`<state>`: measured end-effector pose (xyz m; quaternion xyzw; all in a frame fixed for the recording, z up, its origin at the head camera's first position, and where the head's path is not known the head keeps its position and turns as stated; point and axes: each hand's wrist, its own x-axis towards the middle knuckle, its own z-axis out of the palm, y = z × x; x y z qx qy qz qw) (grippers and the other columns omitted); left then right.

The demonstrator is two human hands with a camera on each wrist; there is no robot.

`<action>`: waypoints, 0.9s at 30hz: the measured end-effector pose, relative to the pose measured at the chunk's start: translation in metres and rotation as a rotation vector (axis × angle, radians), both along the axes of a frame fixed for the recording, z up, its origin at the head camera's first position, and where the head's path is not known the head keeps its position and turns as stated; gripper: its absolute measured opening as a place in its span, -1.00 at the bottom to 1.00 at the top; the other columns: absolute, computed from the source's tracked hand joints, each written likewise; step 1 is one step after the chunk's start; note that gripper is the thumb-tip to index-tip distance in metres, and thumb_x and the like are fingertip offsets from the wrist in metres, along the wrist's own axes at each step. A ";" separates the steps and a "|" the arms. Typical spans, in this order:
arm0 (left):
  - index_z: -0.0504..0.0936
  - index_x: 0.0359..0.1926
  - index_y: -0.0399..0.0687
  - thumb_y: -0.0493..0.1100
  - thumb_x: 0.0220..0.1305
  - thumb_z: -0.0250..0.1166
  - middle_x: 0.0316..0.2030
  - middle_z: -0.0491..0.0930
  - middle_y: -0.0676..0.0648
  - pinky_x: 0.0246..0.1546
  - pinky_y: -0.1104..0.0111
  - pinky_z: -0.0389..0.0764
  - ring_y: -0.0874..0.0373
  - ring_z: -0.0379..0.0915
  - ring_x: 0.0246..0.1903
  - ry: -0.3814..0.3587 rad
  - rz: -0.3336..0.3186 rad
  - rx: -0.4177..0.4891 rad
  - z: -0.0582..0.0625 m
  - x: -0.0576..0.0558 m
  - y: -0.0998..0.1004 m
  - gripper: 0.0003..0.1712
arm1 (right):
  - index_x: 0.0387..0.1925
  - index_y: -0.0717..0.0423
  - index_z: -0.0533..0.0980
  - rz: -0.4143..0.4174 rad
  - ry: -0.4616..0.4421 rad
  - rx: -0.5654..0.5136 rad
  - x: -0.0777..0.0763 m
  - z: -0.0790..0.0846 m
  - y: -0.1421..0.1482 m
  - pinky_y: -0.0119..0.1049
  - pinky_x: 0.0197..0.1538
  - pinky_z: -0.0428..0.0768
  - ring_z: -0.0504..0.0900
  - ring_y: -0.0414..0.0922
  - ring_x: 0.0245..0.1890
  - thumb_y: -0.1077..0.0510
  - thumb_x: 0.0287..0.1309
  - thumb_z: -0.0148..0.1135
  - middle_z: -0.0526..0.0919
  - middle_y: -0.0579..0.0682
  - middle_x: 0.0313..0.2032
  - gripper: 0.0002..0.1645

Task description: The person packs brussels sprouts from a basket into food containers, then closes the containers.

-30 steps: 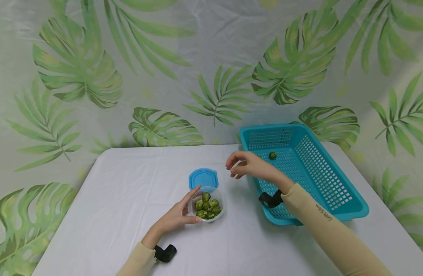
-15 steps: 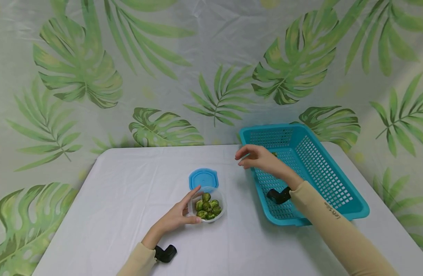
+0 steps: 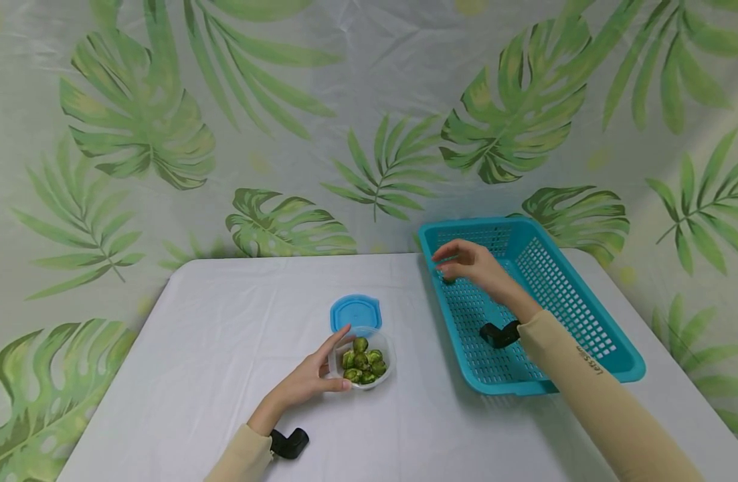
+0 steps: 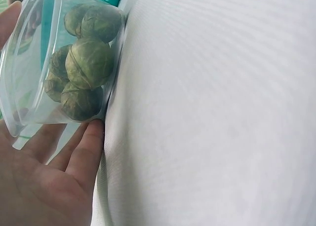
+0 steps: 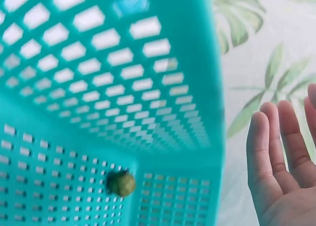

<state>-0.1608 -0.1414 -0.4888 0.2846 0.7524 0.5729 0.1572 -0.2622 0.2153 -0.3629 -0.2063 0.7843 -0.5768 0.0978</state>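
Seemingly “Letsslim” on right sleeve (image 3: 597, 398), left hand (image 3: 311, 375) round tub (image 4: 29, 83), right hand (image 3: 470, 264) relaxed near basket (image 3: 489, 304)

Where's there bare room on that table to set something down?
Widest: the tablecloth left of the left hand and blue lid. A narrower strip runs between the clear tub and basket. It's crowded around the tub, which that hand holds, with the lid behind.
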 end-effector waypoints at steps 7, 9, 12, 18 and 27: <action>-0.15 0.52 -0.02 -0.19 0.20 0.35 0.42 0.08 -0.14 0.19 -0.24 0.13 -0.17 -0.16 0.40 -0.006 0.001 0.000 0.001 0.000 0.000 0.06 | 0.14 0.38 0.36 -0.052 0.004 0.032 -0.009 -0.006 0.016 -0.16 0.02 0.54 0.56 -0.06 -0.01 0.22 0.32 0.14 0.38 0.38 0.14 -0.56; -0.16 0.52 -0.02 -0.20 0.20 0.35 0.42 0.08 -0.15 0.20 -0.24 0.13 -0.17 -0.15 0.40 -0.006 0.002 0.000 0.001 0.000 0.000 0.06 | 0.15 0.38 0.36 -0.066 -0.006 0.049 -0.013 -0.008 0.020 -0.07 0.07 0.52 0.54 0.01 0.01 0.22 0.32 0.14 0.37 0.39 0.15 -0.56; -0.16 0.52 -0.02 -0.19 0.20 0.35 0.42 0.08 -0.15 0.20 -0.22 0.13 -0.16 -0.15 0.40 -0.008 0.002 0.001 0.002 0.000 0.000 0.06 | 0.15 0.40 0.34 -0.078 -0.025 0.056 -0.017 -0.011 0.023 0.10 0.12 0.44 0.46 0.18 0.09 0.27 0.33 0.11 0.36 0.40 0.15 -0.57; -0.15 0.52 0.00 -0.19 0.20 0.35 0.42 0.08 -0.14 0.20 -0.23 0.13 -0.17 -0.15 0.40 -0.011 0.008 -0.008 0.002 0.001 0.000 0.06 | 0.20 0.41 0.30 -0.085 -0.065 0.102 -0.025 -0.016 0.030 0.07 0.10 0.47 0.41 0.27 0.11 0.28 0.34 0.08 0.35 0.36 0.18 -0.54; -0.15 0.52 0.02 -0.19 0.20 0.36 0.42 0.09 -0.12 0.18 -0.26 0.13 -0.18 -0.18 0.40 -0.016 0.021 -0.020 0.002 0.002 0.001 0.06 | 0.25 0.42 0.24 -0.072 -0.139 0.166 -0.039 -0.032 0.035 0.17 0.14 0.38 0.38 0.27 0.12 0.24 0.34 0.08 0.29 0.36 0.23 -0.46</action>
